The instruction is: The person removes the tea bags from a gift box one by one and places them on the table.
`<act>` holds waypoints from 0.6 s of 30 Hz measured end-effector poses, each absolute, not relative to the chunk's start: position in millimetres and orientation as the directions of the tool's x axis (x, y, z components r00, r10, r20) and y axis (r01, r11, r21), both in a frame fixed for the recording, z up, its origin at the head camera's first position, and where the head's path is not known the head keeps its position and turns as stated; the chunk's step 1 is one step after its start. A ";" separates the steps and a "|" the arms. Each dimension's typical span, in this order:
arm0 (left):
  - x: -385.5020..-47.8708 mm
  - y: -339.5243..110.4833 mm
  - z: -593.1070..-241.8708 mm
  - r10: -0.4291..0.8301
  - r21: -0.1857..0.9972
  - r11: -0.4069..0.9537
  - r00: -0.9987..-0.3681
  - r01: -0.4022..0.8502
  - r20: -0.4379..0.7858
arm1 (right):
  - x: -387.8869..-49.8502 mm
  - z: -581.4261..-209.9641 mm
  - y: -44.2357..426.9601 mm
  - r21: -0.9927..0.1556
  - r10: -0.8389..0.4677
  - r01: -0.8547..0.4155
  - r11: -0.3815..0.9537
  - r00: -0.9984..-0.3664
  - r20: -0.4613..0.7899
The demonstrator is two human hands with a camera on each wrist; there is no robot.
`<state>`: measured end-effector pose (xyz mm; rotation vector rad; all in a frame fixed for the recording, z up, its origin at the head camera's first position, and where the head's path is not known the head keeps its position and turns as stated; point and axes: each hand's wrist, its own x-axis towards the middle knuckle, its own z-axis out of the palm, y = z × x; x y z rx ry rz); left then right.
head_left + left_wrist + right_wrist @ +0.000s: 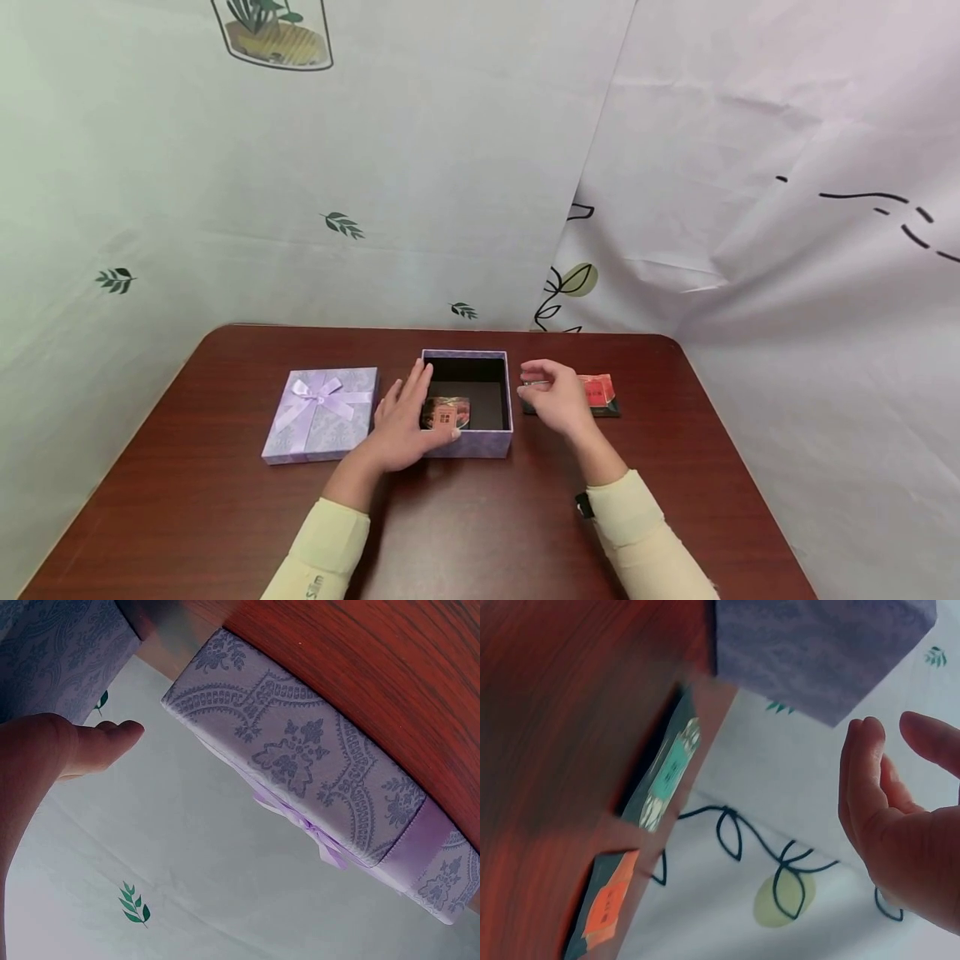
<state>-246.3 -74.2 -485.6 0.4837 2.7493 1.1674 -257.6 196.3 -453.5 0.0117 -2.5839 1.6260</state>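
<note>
My left hand rests against the left side of an open purple patterned box, its fingers extended and the thumb over the near wall. Inside that box, at the near left, lies a small packet with a reddish and dark print. Just right of the box, my right hand hovers with fingers bent and a gap to the thumb, holding nothing. Below it on the table are a dark packet with a green label and a dark packet with an orange-red label; the hand partly covers them in the head view.
To the left lies the box's lid, patterned in lilac with a ribbon bow. Everything stands on a dark red-brown wooden table. A pale cloth with printed leaves hangs behind the table's far edge.
</note>
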 end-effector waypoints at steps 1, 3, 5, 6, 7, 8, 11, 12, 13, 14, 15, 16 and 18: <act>-246.4 -74.2 -485.7 0.334 0.714 0.656 -0.942 0.245 0.017 | -257.5 -453.6 194.1 -0.898 0.030 -0.057 0.436 -0.997 0.078; -246.2 -74.0 -485.4 0.336 0.714 0.656 -0.942 0.246 0.015 | -257.6 -453.2 190.4 -0.896 0.008 -0.064 0.440 -0.997 0.075; -246.4 -74.1 -485.3 0.336 0.708 0.663 -0.942 0.244 0.010 | -257.8 -452.3 187.5 -0.890 -0.012 -0.073 0.449 -0.997 0.076; -246.6 -74.2 -485.3 0.336 0.706 0.666 -0.942 0.242 0.006 | -257.9 -451.6 186.2 -0.888 -0.018 -0.080 0.453 -0.997 0.081; -246.7 -74.2 -485.1 0.336 0.706 0.666 -0.942 0.241 0.004 | -258.1 -450.8 185.1 -0.887 -0.023 -0.084 0.454 -0.996 0.083; -246.6 -74.3 -484.7 0.336 0.708 0.665 -0.942 0.239 0.003 | -258.0 -449.6 184.1 -0.887 -0.026 -0.086 0.454 -0.996 0.084; -246.8 -74.4 -484.5 0.332 0.711 0.663 -0.943 0.235 0.001 | -258.4 -447.1 181.2 -0.891 -0.033 -0.086 0.446 -0.996 0.080; -246.9 -74.5 -484.5 0.332 0.712 0.662 -0.943 0.235 0.002 | -258.4 -446.1 180.2 -0.892 -0.037 -0.088 0.444 -0.996 0.080; -246.9 -74.5 -484.2 0.332 0.712 0.662 -0.943 0.235 0.003 | -258.3 -445.3 179.0 -0.893 -0.042 -0.090 0.441 -0.996 0.079; -247.0 -74.5 -484.3 0.332 0.711 0.663 -0.943 0.235 0.002 | -258.3 -444.4 177.7 -0.894 -0.049 -0.092 0.438 -0.996 0.079; -247.1 -74.4 -484.5 0.332 0.709 0.665 -0.943 0.234 0.001 | -258.4 -444.1 176.3 -0.895 -0.059 -0.096 0.436 -0.995 0.078; -247.0 -74.4 -484.3 0.332 0.709 0.665 -0.943 0.234 0.000 | -258.0 -443.5 174.8 -0.895 -0.070 -0.101 0.435 -0.994 0.078; -246.8 -74.2 -483.9 0.334 0.711 0.664 -0.943 0.233 -0.003 | -257.2 -443.6 171.7 -0.891 -0.094 -0.107 0.440 -0.993 0.073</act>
